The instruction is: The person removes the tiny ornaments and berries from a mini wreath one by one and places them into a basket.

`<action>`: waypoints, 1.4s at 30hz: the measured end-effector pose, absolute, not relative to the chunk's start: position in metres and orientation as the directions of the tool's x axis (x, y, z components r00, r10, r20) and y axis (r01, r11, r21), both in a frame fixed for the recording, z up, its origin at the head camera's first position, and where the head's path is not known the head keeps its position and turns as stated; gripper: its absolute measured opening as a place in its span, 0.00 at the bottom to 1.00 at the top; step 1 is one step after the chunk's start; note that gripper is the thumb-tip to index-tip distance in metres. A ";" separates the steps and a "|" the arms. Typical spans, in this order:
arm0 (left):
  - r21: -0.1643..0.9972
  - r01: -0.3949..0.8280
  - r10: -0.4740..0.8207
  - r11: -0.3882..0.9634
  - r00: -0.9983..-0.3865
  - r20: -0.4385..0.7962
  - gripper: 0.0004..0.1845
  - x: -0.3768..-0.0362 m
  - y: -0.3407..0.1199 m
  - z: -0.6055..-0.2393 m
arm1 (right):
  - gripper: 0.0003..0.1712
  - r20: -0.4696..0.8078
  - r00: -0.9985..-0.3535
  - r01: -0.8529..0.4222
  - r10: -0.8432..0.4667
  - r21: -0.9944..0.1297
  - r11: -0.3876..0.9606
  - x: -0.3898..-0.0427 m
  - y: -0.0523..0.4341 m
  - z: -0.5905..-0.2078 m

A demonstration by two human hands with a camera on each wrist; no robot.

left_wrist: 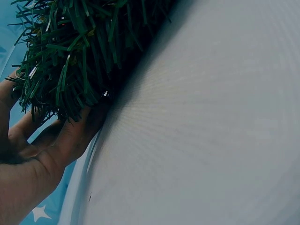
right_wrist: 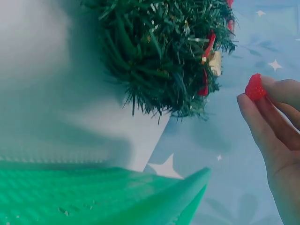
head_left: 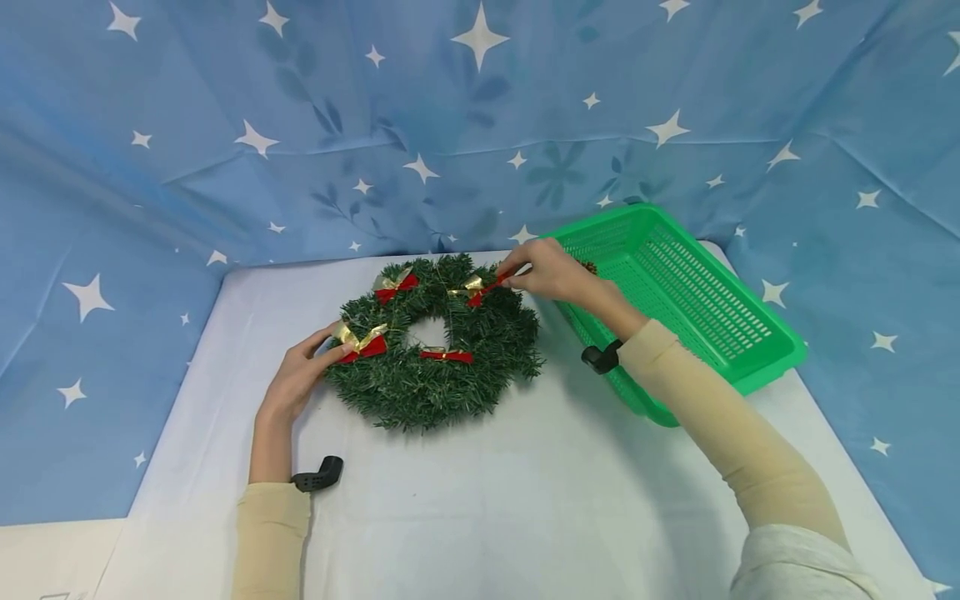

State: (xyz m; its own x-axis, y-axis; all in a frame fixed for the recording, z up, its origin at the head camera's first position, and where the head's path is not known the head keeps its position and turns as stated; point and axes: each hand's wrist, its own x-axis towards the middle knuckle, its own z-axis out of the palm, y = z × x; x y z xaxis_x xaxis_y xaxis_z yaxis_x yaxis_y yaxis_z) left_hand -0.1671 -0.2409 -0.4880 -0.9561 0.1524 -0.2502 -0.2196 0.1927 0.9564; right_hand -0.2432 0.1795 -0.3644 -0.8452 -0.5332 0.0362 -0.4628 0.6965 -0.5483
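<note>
A green wreath (head_left: 420,392) of artificial pine lies on the white table, with red-and-gold bows around its ring. My left hand (head_left: 296,375) grips the wreath's left edge, beside a red bow (head_left: 367,346). In the left wrist view its fingers (left_wrist: 70,136) curl around the needles. Over the wreath's back right, my right hand (head_left: 551,271) pinches a small bumpy red berry (right_wrist: 255,87) between thumb and fingertips. In the head view this hand is right by another bow (head_left: 475,290); the right wrist view shows the berry apart from the needles.
A green plastic basket (head_left: 757,371) with slotted walls stands at the right, under my right forearm. A brown pine cone (head_left: 589,267) shows inside it, partly hidden by my wrist. Blue star-printed cloth (head_left: 420,100) hangs behind the white tabletop (head_left: 450,517).
</note>
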 end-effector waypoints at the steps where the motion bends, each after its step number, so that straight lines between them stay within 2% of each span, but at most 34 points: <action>1: 0.957 -0.220 0.152 0.190 -0.956 -0.250 0.42 -0.167 -0.241 -0.488 | 0.11 0.042 -0.847 -0.462 -0.529 -0.551 0.695 -0.243 0.182 -0.364; 25: 0.955 -0.236 0.150 0.180 -0.953 -0.264 0.43 -0.168 -0.238 -0.489 | 0.12 0.070 -0.920 -0.357 -0.386 -0.559 0.748 -0.240 0.232 -0.360; 42: 0.948 -0.255 0.135 0.193 -0.950 -0.283 0.45 -0.168 -0.239 -0.487 | 0.14 -0.011 -0.957 -0.233 -0.291 -0.572 0.786 -0.236 0.272 -0.375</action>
